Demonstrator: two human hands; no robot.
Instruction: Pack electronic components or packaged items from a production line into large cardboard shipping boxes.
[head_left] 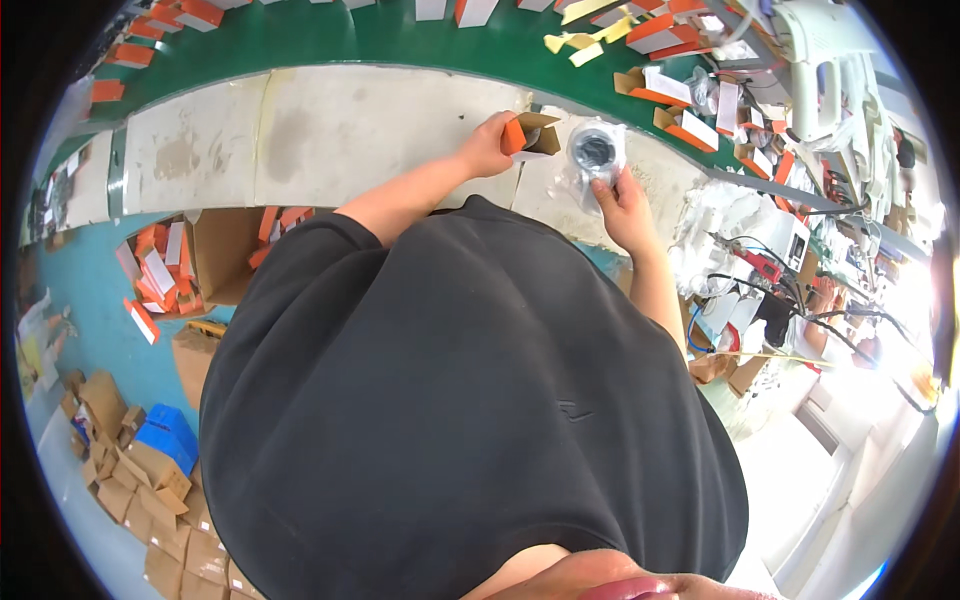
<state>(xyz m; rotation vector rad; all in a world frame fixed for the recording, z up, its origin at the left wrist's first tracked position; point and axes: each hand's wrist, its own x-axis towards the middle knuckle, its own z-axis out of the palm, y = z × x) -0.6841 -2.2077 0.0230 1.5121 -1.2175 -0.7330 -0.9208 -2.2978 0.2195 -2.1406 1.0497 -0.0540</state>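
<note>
My left hand (487, 147) grips a small orange-and-white carton (514, 137) by its side. The carton's brown flaps stand apart at the end facing right. To the right of it, my right hand (624, 208) pinches a clear plastic bag (612, 135) with a round, dark-centred coil-like item (595, 150) inside. I cannot make out exactly what the bagged item is. Bag and carton are a short gap apart above the pale worktop (360, 125).
Beyond the worktop runs a green conveyor belt (390, 45) carrying several orange-and-white cartons (683, 128). A large cardboard box (222, 255) of similar cartons stands at the left. Plastic bags, cables and a red tool (762, 266) crowd the right. Brown boxes (120, 495) lie lower left.
</note>
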